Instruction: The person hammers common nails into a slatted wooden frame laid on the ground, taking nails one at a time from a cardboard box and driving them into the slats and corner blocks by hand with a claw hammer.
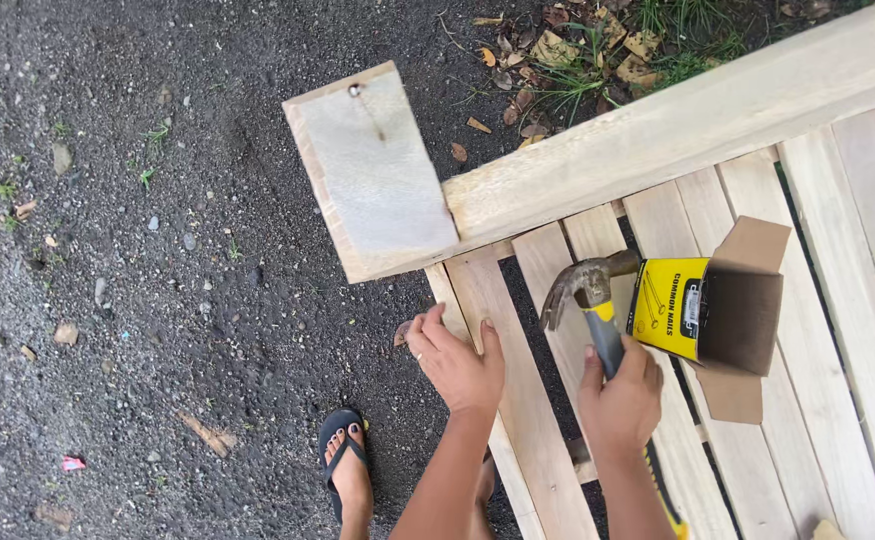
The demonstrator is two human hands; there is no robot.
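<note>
dark gravel ground, pale wooden slats (518, 330) at five o'clock. left hand (455, 365) rests open-fingered on a slat; right hand (620, 400) grips the claw hammer (590, 290). a glancing swing could hit those fingers or tip the open nail box (713, 310) at three o'clock.

Slats (528, 400) under the left hand (455, 365): pale bare wood, unfinished, matt, faint grain, fairly smooth. Long beam (678, 130) across the top: same raw light wood, sawn edge a bit rougher. Flat board (373, 170) at its end: greyer, weathered face w/ a metal nail head near the top, light wood edges. Hammer (598, 310) in the right hand (620, 400): dull worn metal head, brownish patina; handle grey and yellow, prob. rubber/plastic grip, slight sheen. Nail box (713, 315): cardboard, glossy yellow printed side, matt brown flaps and inside. Ground (138, 300): dark rough gravel w/ small stones. Sandal (343, 450): black, matt, rubber-like.
</note>
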